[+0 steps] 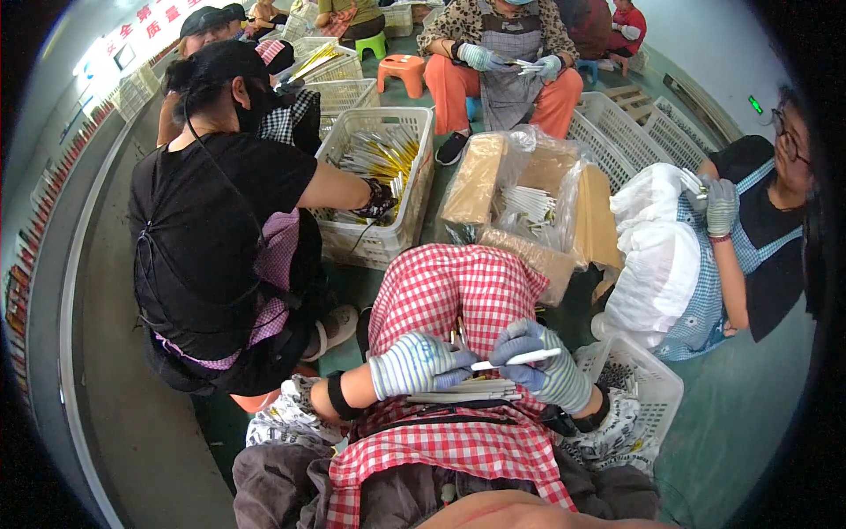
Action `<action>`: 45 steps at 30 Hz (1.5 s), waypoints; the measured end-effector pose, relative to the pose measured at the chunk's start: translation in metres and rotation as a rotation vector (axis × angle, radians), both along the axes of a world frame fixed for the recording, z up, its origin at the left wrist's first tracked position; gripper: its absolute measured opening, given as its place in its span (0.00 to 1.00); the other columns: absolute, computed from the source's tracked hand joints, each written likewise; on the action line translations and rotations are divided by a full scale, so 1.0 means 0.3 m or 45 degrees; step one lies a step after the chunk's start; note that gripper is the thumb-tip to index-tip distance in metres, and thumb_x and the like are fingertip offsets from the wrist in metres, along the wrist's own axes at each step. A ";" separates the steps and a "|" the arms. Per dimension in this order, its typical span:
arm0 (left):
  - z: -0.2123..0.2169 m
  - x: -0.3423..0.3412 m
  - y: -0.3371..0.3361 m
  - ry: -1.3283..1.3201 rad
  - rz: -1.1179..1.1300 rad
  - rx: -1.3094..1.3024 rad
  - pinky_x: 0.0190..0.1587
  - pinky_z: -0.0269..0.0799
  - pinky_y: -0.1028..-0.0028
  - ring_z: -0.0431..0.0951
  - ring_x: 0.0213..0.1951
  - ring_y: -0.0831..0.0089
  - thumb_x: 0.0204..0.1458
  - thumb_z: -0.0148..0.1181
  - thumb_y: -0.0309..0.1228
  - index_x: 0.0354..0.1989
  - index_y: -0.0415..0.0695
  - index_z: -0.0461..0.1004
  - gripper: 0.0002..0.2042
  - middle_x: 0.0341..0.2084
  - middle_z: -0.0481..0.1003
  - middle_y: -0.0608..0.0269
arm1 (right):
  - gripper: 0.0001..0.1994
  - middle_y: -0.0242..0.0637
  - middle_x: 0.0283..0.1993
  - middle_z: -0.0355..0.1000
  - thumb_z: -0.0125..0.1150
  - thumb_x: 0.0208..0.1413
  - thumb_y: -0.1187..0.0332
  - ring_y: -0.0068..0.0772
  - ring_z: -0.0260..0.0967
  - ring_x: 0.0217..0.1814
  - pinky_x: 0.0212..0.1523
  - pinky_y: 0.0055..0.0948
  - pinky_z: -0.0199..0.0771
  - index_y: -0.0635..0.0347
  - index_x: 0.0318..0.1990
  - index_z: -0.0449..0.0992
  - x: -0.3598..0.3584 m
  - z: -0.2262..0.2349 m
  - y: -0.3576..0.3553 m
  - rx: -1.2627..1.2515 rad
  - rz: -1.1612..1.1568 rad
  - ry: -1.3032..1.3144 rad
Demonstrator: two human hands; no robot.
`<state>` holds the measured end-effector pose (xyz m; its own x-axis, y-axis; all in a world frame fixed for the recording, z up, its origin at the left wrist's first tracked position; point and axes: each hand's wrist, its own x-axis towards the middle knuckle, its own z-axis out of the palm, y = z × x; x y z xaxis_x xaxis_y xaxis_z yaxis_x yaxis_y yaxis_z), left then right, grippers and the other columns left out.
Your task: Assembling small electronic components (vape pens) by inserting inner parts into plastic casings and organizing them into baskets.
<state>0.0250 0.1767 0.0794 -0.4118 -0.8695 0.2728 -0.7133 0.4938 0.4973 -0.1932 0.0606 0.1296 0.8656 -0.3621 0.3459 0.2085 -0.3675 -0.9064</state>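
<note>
Red-and-white checked apron (pixel 458 291): spread over the person's lap, serving as the work surface.

Bundle of thin white sticks (pixel 467 388): lying flat across the apron, just under both hands.

Left hand (pixel 419 363): in a striped knit glove, fingers curled loosely, resting on the bundle's near end; whether it actually grips any sticks cannot be told.

Right hand (pixel 542 361): gloved likewise, closed in a pinch on a single white stick (pixel 515 358), held level above the bundle and pointing left.

White plastic basket (pixel 630 379): just beside the right knee, contents unclear.

Cardboard box (pixel 529 216): lined with clear plastic, holding more white sticks, ahead of the knees.

Handling note (judgement): keeping the pinch near the stick's end and the bundle steadied under the left hand should stop pieces rolling off the sloping apron.

Other seated workers: ringed around with baskets, hands separate from these.
</note>
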 end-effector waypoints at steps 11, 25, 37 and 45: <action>0.049 0.074 0.033 0.018 0.072 0.084 0.28 0.73 0.64 0.78 0.25 0.60 0.60 0.51 0.41 0.58 0.46 0.67 0.20 0.25 0.76 0.55 | 0.10 0.40 0.25 0.73 0.58 0.54 0.66 0.46 0.72 0.24 0.28 0.41 0.72 0.58 0.42 0.75 -0.077 -0.026 -0.014 -0.982 -0.190 0.617; -0.004 0.021 0.043 -0.147 -0.018 -0.021 0.16 0.65 0.66 0.72 0.14 0.64 0.56 0.56 0.42 0.44 0.45 0.72 0.15 0.12 0.69 0.61 | 0.10 0.41 0.18 0.69 0.55 0.57 0.61 0.45 0.71 0.21 0.23 0.42 0.69 0.57 0.31 0.72 -0.044 -0.029 0.044 -1.058 0.057 0.861; 0.000 0.004 0.049 -0.199 -0.064 0.031 0.18 0.67 0.67 0.75 0.18 0.65 0.57 0.55 0.38 0.45 0.42 0.70 0.14 0.17 0.72 0.62 | 0.11 0.44 0.18 0.70 0.53 0.59 0.60 0.48 0.71 0.21 0.23 0.45 0.68 0.58 0.30 0.71 -0.016 -0.008 0.081 -0.931 0.118 0.986; -0.049 -0.003 0.044 -0.300 0.023 -0.066 0.15 0.65 0.68 0.73 0.15 0.67 0.56 0.53 0.36 0.46 0.43 0.72 0.13 0.15 0.70 0.64 | 0.13 0.46 0.19 0.71 0.48 0.61 0.61 0.47 0.73 0.23 0.26 0.42 0.71 0.61 0.31 0.70 0.016 -0.048 0.071 -0.791 0.127 0.986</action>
<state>0.0240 0.1900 0.0647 -0.4538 -0.8647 0.2152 -0.8157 0.5003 0.2903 -0.1885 0.0819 0.1153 0.9490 -0.2222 -0.2236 -0.3035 -0.8356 -0.4580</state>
